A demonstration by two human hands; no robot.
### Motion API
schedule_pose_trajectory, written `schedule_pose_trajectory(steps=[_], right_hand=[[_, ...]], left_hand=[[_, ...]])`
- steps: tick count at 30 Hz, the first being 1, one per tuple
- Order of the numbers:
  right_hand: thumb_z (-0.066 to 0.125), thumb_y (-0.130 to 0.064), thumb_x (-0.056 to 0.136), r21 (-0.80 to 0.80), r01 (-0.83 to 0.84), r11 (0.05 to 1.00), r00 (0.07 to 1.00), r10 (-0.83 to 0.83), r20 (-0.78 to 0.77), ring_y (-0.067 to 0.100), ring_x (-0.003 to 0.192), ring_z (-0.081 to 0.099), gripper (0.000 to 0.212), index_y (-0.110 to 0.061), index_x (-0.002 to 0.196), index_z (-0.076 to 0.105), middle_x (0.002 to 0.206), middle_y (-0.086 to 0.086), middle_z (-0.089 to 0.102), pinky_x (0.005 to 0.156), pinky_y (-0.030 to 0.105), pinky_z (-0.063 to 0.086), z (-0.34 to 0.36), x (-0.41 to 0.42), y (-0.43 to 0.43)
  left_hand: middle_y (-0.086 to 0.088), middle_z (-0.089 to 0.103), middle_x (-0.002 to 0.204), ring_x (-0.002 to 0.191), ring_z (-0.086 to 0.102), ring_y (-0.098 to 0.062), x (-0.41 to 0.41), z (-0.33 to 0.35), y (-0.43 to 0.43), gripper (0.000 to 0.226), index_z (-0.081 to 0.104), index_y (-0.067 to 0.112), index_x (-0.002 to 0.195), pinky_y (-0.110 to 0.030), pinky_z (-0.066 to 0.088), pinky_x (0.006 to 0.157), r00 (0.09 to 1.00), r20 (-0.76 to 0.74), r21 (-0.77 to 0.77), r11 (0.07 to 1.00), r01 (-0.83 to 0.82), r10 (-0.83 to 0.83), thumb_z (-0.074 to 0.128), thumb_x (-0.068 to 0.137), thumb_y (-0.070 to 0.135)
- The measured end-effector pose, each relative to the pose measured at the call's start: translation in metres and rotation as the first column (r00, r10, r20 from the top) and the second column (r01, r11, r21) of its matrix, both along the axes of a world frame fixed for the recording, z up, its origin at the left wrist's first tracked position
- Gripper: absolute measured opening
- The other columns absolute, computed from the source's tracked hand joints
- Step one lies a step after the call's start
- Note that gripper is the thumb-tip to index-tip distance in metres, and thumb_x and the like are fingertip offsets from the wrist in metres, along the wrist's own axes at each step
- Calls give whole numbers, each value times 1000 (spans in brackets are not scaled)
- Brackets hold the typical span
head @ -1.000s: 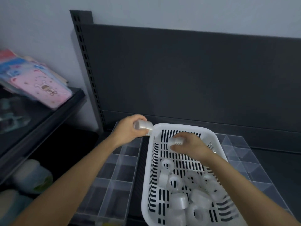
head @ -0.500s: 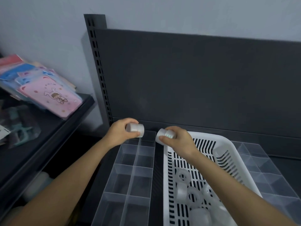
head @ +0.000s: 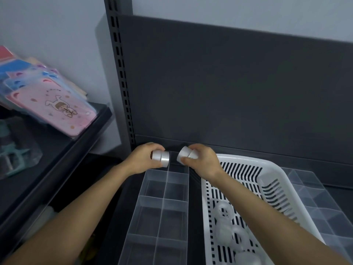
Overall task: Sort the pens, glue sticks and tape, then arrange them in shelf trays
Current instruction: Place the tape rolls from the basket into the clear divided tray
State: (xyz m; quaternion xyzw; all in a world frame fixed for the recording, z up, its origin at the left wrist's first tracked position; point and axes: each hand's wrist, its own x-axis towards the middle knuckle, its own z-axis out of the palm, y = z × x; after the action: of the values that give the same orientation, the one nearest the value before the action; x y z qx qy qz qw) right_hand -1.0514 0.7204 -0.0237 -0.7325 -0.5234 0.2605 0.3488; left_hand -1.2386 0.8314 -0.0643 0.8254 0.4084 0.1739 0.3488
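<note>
The left hand [head: 145,158] was closed around two small clear tape rolls [head: 162,158] held side by side, fingers curled over them, above the far end of a clear plastic divided tray [head: 152,207] on the dark shelf. The right hand [head: 200,159] gripped another pair of clear tape rolls [head: 186,154] between thumb and fingers, just beside the left pair but apart from it, over the gap between the tray and a white slotted plastic basket [head: 248,165]. More loose tape rolls [head: 225,213] lay in the basket. A pink cartoon-printed case [head: 55,109] rested on the neighbouring black shelf [head: 91,131].
</note>
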Motion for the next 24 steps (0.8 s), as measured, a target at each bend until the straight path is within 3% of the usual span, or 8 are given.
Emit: schedule_pose_trajectory(steps=[3, 9, 15, 19, 22, 24], right_hand=[[71, -31, 80, 24, -40, 999, 997, 38, 73, 15, 81, 57, 28, -12, 100, 65, 90, 0, 64, 66, 22, 44, -2, -4, 1], [71, -33, 80, 86, -28, 996, 986, 13, 169, 16, 87, 57, 29, -11, 98, 66, 94, 2, 65, 74, 27, 42, -4, -8, 3], [71, -32, 79, 63, -35, 997, 980, 21, 200, 18, 83, 58, 28, -10, 96, 66, 90, 2, 66, 72, 27, 43, -3, -10, 7], [72, -27, 79, 37, -73, 997, 969, 63, 239, 15, 85, 56, 28, -10, 100, 64, 94, 2, 65, 69, 20, 38, -6, -11, 13], [71, -24, 79, -30, -140, 990, 932, 142, 334, 18, 98, 56, 35, -11, 110, 61, 107, 3, 61, 75, 18, 37, -13, -12, 21], [69, -21, 79, -83, -185, 979, 891, 202, 407, 23, 99, 57, 30, -10, 105, 61, 107, 7, 59, 74, 21, 39, -20, -12, 26]], left_hand=[[10, 58, 109, 102, 53, -10, 2, -8, 1, 45, 63, 21, 115, -16, 39, 80, 999, -38, 70, 997, 23, -21, 79, 73, 17], [9, 58, 118, 119, 36, -15, 5, -16, 4, 48, 62, 23, 121, -30, 34, 101, 993, -120, 136, 990, 22, -5, 76, 75, 19], [1, 48, 122, 118, 43, -15, 7, -17, 3, 59, 55, 16, 129, -25, 37, 101, 996, -92, 130, 992, 0, 12, 77, 75, 12], [-1, 48, 125, 117, 47, -15, 3, -16, -2, 59, 55, 12, 129, -16, 34, 95, 995, -9, 153, 984, -93, 95, 77, 75, 7], [-6, 48, 128, 118, 48, -19, 1, -16, -9, 53, 54, 9, 130, -21, 36, 97, 983, 37, 203, 962, -183, 179, 73, 80, 8], [-8, 48, 130, 119, 48, -22, -1, -20, -14, 52, 51, 9, 133, -27, 39, 99, 978, 21, 230, 951, -206, 206, 69, 84, 10]])
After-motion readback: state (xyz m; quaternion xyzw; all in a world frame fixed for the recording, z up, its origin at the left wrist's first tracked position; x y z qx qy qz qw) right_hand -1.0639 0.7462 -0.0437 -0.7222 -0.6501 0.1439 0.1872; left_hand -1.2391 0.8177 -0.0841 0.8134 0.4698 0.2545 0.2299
